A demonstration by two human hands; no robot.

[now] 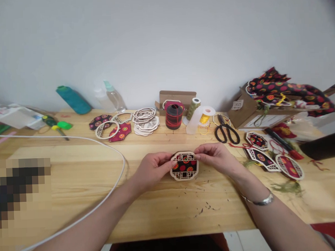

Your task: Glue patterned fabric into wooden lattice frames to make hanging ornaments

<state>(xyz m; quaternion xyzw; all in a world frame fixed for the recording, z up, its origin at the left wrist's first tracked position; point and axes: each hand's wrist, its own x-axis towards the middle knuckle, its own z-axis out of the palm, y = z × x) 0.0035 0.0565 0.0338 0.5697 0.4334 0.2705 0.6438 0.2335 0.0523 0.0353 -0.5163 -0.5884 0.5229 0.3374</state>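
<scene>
Between my hands, a little above the wooden table, is a wooden lattice ornament with scalloped corners, its middle showing black fabric with red and orange flower patterns. My left hand pinches its upper left edge between thumb and fingers. At the upper right edge, my right hand pinches it with thumb and forefinger; a silver bangle circles that wrist. The ornament faces me, and its back is hidden. Dark fabric scraps are scattered on the wood below it.
Behind my hands are stacked lattice frames, a spool of red-and-black cord, yellow thread and black-handled scissors. To the right stand a cardboard box of fabric and several finished ornaments. A white cable curves across the left.
</scene>
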